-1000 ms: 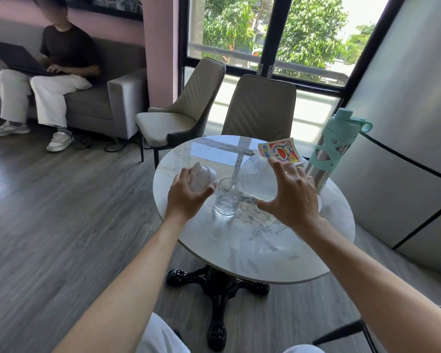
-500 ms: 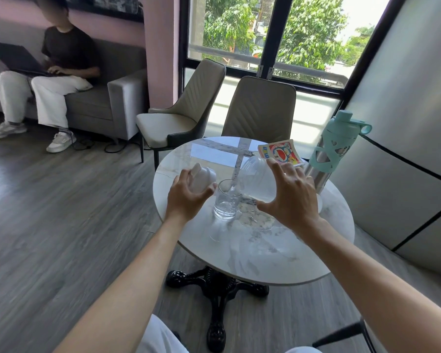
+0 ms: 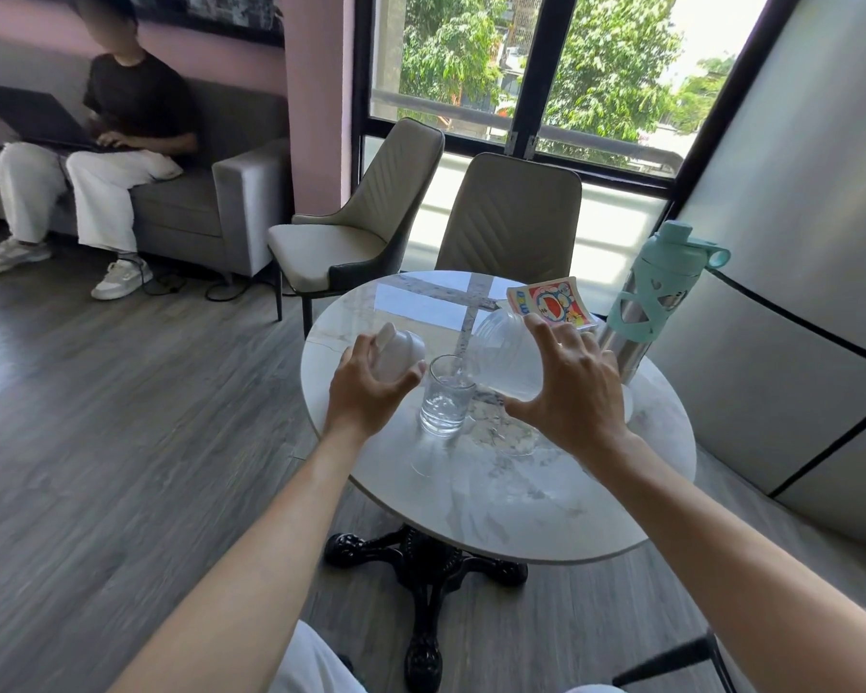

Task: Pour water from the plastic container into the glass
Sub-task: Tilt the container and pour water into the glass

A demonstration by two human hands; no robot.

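A: Where's the plastic container (image 3: 503, 350) right now?

B: Tipped over the glass (image 3: 445, 395), its mouth at the glass rim on the right side. My right hand (image 3: 568, 387) grips it from above, fingers spread wide around its rounded body. Against a second ago it's tilted about the same, maybe a touch steeper; hard for me to tell.

A: And the glass?

B: Standing upright on the round marble table (image 3: 521, 497), near the middle. Water sits in the lower part. It hasn't shifted since the earlier frames.

A: Your other hand?

B: My left hand (image 3: 371, 387) is just left of the glass, curled around a white lid (image 3: 401, 348), same hold as before, lifted off the tabletop.

A: Anything else near the glass?

B: Behind it and to the right, a colourful cartoon book (image 3: 551, 305) at the far table edge. Further right of that, a teal-capped steel bottle (image 3: 656, 297), upright. Beyond the table, two beige chairs (image 3: 508, 217). Far left of the glass, a person on a grey sofa (image 3: 231, 192) with a laptop. Nothing there has moved.
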